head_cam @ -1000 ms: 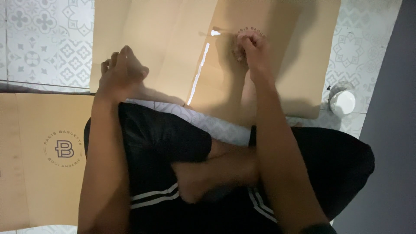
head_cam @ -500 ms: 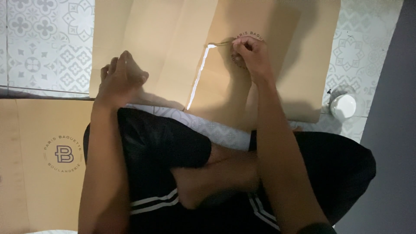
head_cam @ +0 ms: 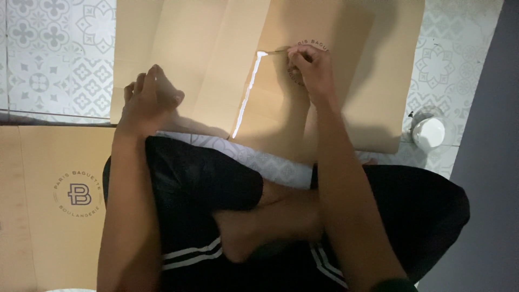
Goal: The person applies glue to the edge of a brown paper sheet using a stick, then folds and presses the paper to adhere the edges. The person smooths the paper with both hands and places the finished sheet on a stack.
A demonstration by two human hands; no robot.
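Your right hand (head_cam: 308, 67) grips thin blade tool (head_cam: 275, 51) at slit end in flat cardboard sheet (head_cam: 189, 54). Left hand (head_cam: 148, 100) flat, released, pressing sheet. Two cardboard sheets; one white tape roll (head_cam: 428, 131) right of sheet.

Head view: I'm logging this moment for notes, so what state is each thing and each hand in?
Flattened cardboard box: lying flat on the tiled floor, with a long white strip along a seam.
White strip: runs down the seam, its top end at the right hand's tool.
Thin tool: held at the strip's top end.
Right hand: closed around the thin tool.
Left hand: pressed flat on the cardboard, holding nothing.
Second cardboard sheet: lying flat, untouched.
Small white container: standing upright on the floor.
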